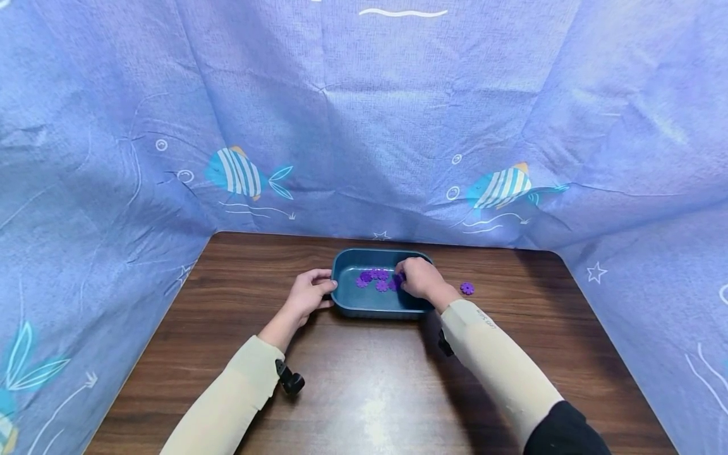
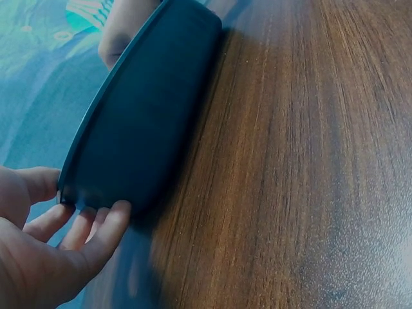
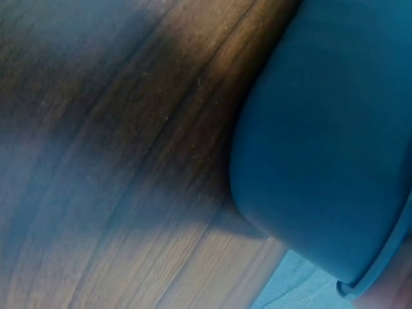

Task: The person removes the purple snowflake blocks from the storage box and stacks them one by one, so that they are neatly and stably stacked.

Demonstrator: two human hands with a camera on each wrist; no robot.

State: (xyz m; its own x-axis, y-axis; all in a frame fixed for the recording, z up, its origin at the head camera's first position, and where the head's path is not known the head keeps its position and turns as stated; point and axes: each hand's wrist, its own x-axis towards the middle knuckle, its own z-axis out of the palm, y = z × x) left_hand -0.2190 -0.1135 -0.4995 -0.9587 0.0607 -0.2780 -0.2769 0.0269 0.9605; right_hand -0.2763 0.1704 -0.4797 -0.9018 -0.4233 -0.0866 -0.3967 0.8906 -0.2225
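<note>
A dark teal, rounded rectangular bin [image 1: 358,312] sits on the table with several purple flower-shaped pieces [image 1: 382,286] on its floor. At the bin's left end is my left hand [image 1: 309,292], thumb at the rim and fingers against the outer wall; the left wrist view shows these fingers [image 2: 106,235] on the wall. My right hand [image 1: 421,278] reaches over the right side into the bin, its curled fingers pinching at a purple piece there. Its fingertips are partly hidden. The right wrist view shows mostly the bin's outer wall [image 3: 315,148].
One purple flower-shaped piece [image 1: 467,288] lies on the wooden table [image 1: 352,366] to the right of the bin. A blue curtain [image 1: 375,139] printed with striped fish hangs behind the table and along both sides.
</note>
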